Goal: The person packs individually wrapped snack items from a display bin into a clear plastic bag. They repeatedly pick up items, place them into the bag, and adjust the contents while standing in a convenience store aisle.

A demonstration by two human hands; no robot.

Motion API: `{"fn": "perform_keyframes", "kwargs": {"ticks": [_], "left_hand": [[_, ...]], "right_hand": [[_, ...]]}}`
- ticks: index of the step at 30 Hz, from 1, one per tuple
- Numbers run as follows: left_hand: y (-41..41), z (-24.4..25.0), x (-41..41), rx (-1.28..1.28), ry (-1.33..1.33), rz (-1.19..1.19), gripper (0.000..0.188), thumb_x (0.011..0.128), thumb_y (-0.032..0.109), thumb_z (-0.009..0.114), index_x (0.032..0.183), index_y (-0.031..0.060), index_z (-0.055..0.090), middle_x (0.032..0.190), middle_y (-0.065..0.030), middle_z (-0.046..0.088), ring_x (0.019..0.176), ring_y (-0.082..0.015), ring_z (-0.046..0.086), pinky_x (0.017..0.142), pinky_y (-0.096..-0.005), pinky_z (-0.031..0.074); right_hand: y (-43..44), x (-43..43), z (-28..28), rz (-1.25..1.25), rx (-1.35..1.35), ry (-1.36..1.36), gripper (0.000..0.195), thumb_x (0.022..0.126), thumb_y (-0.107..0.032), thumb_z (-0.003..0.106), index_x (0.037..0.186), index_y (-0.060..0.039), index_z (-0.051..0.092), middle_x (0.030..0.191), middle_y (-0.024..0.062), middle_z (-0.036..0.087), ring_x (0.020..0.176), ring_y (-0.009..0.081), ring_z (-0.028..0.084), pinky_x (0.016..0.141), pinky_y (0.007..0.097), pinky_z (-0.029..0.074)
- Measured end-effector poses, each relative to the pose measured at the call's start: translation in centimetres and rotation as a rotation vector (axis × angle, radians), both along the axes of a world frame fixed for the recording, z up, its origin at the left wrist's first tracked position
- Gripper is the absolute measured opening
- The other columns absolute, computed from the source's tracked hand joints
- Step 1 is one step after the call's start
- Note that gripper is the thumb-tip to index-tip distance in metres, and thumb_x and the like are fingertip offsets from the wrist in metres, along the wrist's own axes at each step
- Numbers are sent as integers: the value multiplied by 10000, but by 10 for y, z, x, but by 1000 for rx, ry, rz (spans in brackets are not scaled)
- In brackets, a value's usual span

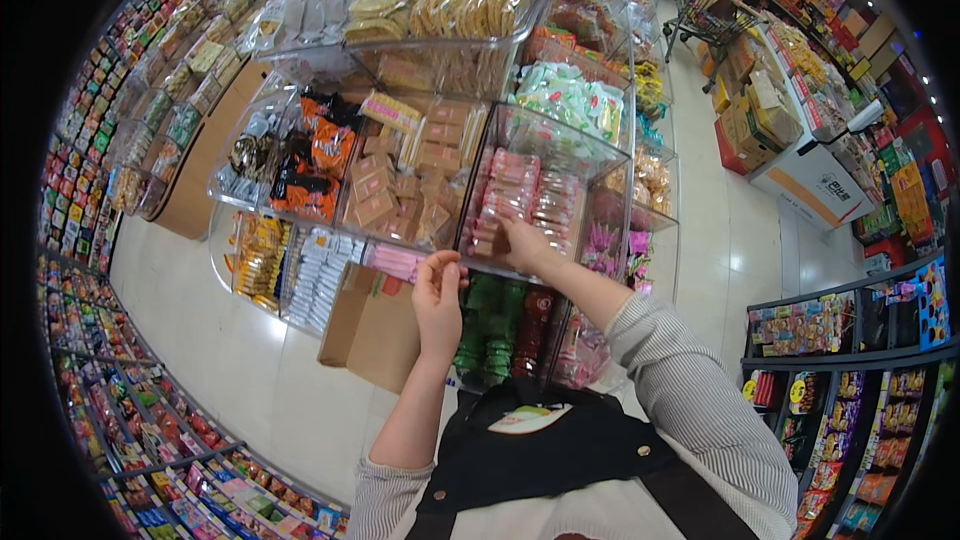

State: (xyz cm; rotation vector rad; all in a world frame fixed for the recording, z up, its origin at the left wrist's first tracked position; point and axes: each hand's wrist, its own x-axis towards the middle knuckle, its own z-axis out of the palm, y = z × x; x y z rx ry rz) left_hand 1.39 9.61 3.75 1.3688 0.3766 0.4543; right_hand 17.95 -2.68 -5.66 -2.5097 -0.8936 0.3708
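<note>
My right hand (525,244) reaches into a clear plastic bin (559,131). Its fingers rest on the near end of a row of pink-wrapped snack packs (514,176); whether they grip one is hidden. At the bin's near left corner is my left hand (439,296), fingers curled and thumb raised. I see nothing in it, and cannot tell whether it touches the rim. Just below and left of that hand, a cardboard box (375,322) stands tilted with its flap up. Brown-wrapped packs (375,191) fill the bin to the left.
Green-wrapped (487,322) and dark red packs (534,326) lie in a lower bin near my apron (540,442). Higher up are bagged flat snacks (480,0). A shopping cart (712,19) and cartons (757,120) stand in the right aisle. Stocked shelves (847,360) flank me.
</note>
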Motion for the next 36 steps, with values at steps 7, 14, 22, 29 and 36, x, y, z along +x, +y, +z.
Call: {"fn": "perform_keyframes", "kwargs": {"ticks": [7,14,22,29,36], "left_hand": [[-8,-20,71,551,52,-311,245,812,35,633,1053,2,596,963,-116,620,885,-202,623,775,-280,492],[9,-69,149,1416,528,-782,941,469,261,863,1315,200,456,1329,-222,388,1170,-435,434,945,-510,446],[16,-86,161,1537,528,-781,703,585,-18,731,1229,131,491,1291,-198,420,1046,-383,565,860,-444,510],[3,-47,150,1390,407,-713,595,645,72,746,1201,40,538,1174,-176,528,1030,-333,572,870,-393,484],[-24,-15,58,979,106,-302,219,850,44,631,1067,28,607,1063,-84,590,886,-158,594,694,-262,497]], "right_hand": [[-72,8,48,-43,365,172,421,788,-226,728,1123,-12,590,1111,175,591,866,279,636,762,346,505],[-272,-63,55,-872,954,402,205,925,-160,566,995,27,612,851,70,651,724,121,639,634,232,519],[-338,-185,-83,-962,330,443,179,862,-83,552,951,37,651,799,98,682,718,149,659,690,286,535],[-296,-148,-198,-626,-149,418,359,772,-178,651,1092,-16,634,978,186,665,927,304,646,848,380,497],[-261,-129,-205,-934,387,436,761,635,-309,789,1295,-84,485,1242,180,556,1137,328,535,968,376,419]]}}
